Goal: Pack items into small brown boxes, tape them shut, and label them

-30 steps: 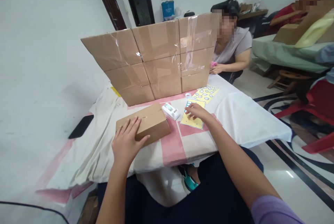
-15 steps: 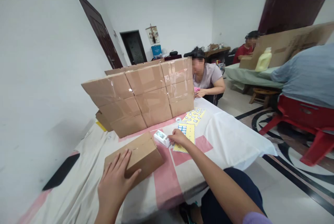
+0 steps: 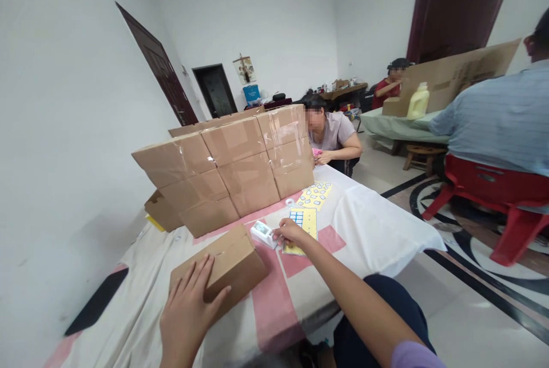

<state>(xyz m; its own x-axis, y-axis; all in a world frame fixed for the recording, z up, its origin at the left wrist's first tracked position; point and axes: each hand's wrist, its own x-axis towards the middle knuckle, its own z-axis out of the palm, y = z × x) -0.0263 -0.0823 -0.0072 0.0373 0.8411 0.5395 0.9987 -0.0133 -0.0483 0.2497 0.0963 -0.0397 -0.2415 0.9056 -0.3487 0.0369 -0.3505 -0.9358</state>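
My left hand lies spread on the top and near side of a closed brown cardboard box. My right hand has its fingers bent together at the right end of a small white device with a screen; whether they pinch anything is too small to tell. Under and behind that hand lies a yellow sheet with a blue grid. A second yellow sheet with many small drawn shapes is farther back, beside a small white ring.
A wall of taped cardboard boxes stands across the table. A person crouches behind its right end. To the right, two people sit at another table with a yellow bottle and a cardboard screen.
The view has tilted up and turned slightly right. My left hand stays on the box, and my right hand remains by the white device with its fingers slightly shifted.
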